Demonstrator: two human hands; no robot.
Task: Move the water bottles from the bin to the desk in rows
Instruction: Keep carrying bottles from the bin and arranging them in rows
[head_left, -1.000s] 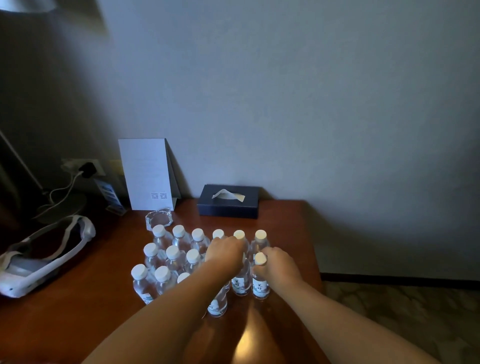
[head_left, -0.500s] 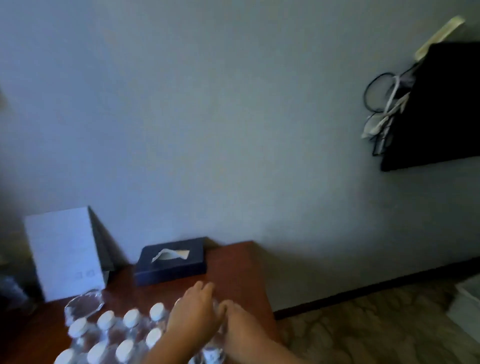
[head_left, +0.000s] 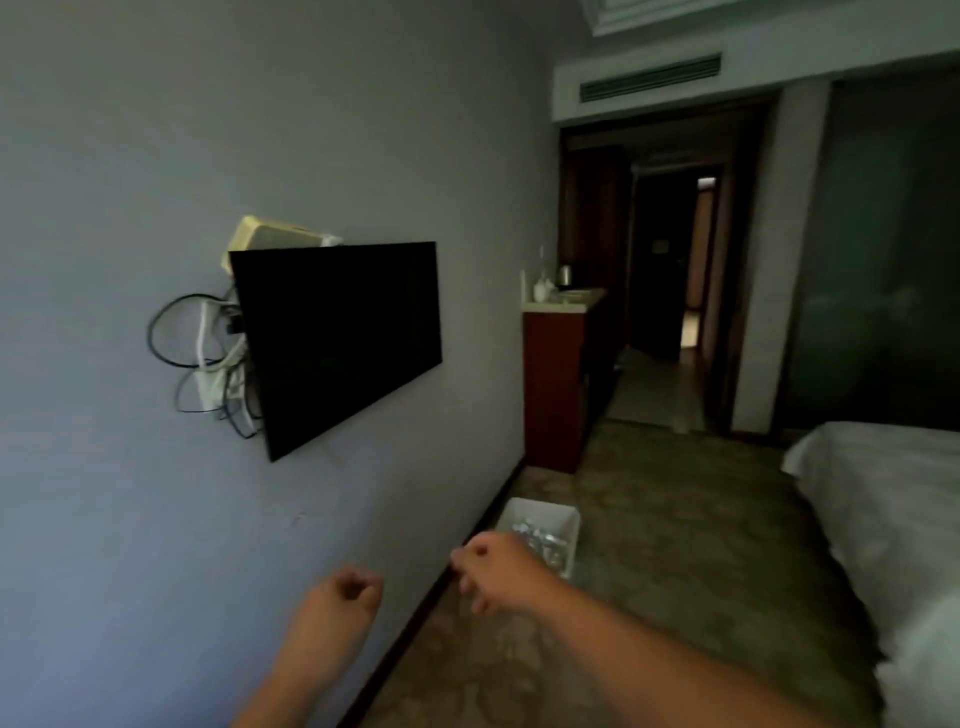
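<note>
Our 2 hands held nothing. Our left hand (head_left: 337, 597) was curled loose. Our right hand (head_left: 498, 569) reached out because the bin (head_left: 563, 519) with bottles (head_left: 540, 540) sat just past it.

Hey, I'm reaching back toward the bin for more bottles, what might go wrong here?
The room is dim and the clear bottles in the white bin are hard to make out, so a grab may fumble. The bin sits low by the wall; the right hand could knock its rim and tip it.
</note>
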